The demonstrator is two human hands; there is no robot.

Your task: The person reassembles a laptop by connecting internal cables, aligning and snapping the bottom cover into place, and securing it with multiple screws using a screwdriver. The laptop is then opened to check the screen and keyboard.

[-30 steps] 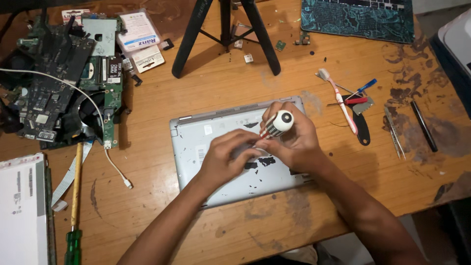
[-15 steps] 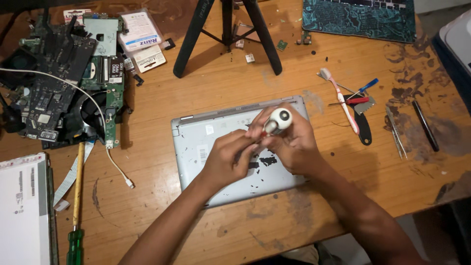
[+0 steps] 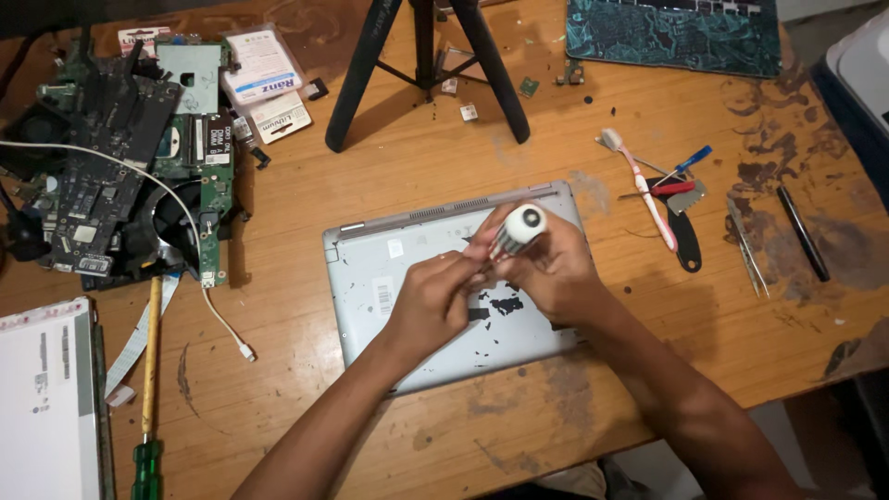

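Note:
A silver laptop base [image 3: 398, 278] lies upside down in the middle of the wooden table. Over it, my right hand [image 3: 551, 273] grips a screwdriver with a white round-capped handle [image 3: 520, 225], the handle tilted up toward the camera. My left hand [image 3: 435, 296] is closed around the shaft end just below the handle, fingertips pinched at the tip. The screwdriver's tip is hidden between the fingers. Both hands hover above the laptop's right half.
Circuit boards and a fan [image 3: 120, 167] are piled at the left with a white cable [image 3: 213, 315]. A green-handled screwdriver [image 3: 146, 407] and a white panel [image 3: 42, 407] lie at the lower left. Black tripod legs [image 3: 426, 65] stand behind. A toothbrush [image 3: 639, 185], tweezers [image 3: 746, 245] and a pen [image 3: 802, 231] lie right.
The hands and screwdriver have stayed over the laptop; the white handle shifted slightly and the fingers reworked their hold near the tip.

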